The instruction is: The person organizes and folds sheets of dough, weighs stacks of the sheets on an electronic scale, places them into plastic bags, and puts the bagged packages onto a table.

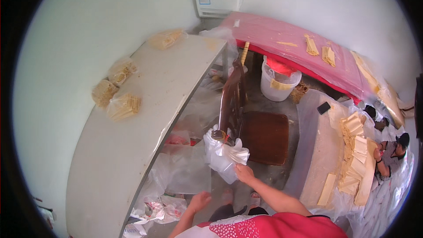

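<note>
My right hand [244, 173] is closed on the lower edge of a white plastic bag [229, 167]. It belongs to a bunch of thin plastic bags [216, 150] hanging from the top of a dark wooden chair [232, 94], where a dark band [221, 135] is wrapped round them. Lower and to the left, my left hand [200, 202] hovers in front of my body. Its fingers look loosely bent, and nothing shows in them.
Bagged yellowish sticks [125, 106] lie on the long grey table [145, 119] at left. A white bucket [277, 83] stands behind the chair. At right, a co-worker [390, 158] handles yellowish sheets [354, 150] at a plastic-covered table [310, 150]. Plastic sheeting [189, 167] lies under the grey table's edge.
</note>
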Demonstrator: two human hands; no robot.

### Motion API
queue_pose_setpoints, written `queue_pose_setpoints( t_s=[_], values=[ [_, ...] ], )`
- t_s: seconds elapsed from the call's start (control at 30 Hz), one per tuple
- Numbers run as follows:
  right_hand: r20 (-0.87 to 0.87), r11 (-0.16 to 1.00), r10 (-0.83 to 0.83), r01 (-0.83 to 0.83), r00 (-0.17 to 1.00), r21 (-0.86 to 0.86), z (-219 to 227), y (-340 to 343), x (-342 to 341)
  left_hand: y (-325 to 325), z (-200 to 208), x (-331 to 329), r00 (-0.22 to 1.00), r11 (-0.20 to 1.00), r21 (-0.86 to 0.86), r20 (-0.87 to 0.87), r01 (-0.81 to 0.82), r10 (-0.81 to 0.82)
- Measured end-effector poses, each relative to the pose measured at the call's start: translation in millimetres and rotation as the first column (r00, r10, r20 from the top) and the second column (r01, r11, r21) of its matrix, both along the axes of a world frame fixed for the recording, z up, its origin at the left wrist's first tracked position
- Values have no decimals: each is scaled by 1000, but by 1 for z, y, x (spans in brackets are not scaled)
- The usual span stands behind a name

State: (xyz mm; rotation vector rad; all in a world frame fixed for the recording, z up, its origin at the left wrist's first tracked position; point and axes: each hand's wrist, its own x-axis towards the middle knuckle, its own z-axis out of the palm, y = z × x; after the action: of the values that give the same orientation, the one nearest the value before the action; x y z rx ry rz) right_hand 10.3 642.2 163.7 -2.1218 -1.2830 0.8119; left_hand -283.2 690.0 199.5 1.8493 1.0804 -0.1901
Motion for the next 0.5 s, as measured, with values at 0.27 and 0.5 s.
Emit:
queue_pose_setpoints(
  t_s=[0.27, 0.5],
  values=[
    [373, 939, 342, -300, 863, -167, 31, -47, -4, 48, 8, 73, 968, 985, -3, 186, 170, -166],
    [183, 956, 219, -174, 958, -236, 27, -150, -43, 34, -2, 115, 912, 970, -92, 369, 227, -178]
  ],
)
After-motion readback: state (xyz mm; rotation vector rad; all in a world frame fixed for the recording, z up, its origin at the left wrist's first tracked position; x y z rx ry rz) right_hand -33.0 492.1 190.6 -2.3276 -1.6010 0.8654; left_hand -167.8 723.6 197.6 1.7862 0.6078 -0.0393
